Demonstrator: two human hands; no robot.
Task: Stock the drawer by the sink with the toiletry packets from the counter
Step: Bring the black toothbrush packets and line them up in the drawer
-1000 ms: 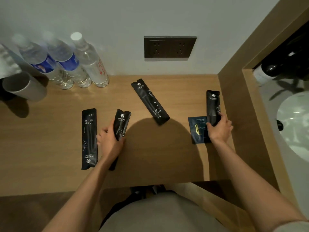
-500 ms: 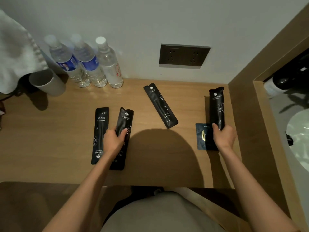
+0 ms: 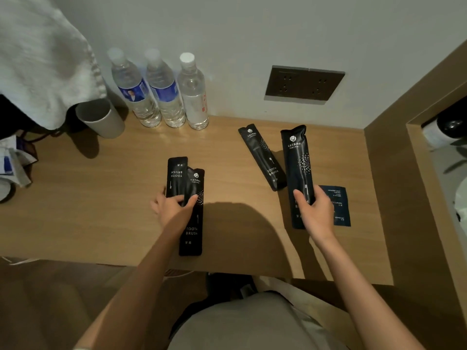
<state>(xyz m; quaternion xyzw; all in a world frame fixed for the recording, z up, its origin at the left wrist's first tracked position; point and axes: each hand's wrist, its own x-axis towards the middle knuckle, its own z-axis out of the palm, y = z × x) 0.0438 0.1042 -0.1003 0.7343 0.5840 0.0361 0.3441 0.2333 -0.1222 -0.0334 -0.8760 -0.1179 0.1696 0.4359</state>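
Several black toothbrush packets lie on the wooden counter. My left hand grips one packet and presses it over a second packet lying to its left. My right hand holds another black packet lifted at a slight tilt. A fourth packet lies flat just left of it. A small dark blue square sachet rests on the counter by my right hand. No drawer is in view.
Three water bottles stand against the wall, with a grey cup and a hanging white towel to their left. A socket plate is on the wall. A wooden partition borders the sink area at right.
My left hand slid its packet left until it overlaps the neighbouring packet. My right hand carried its packet left, off the blue sachet and closer to the middle packet.
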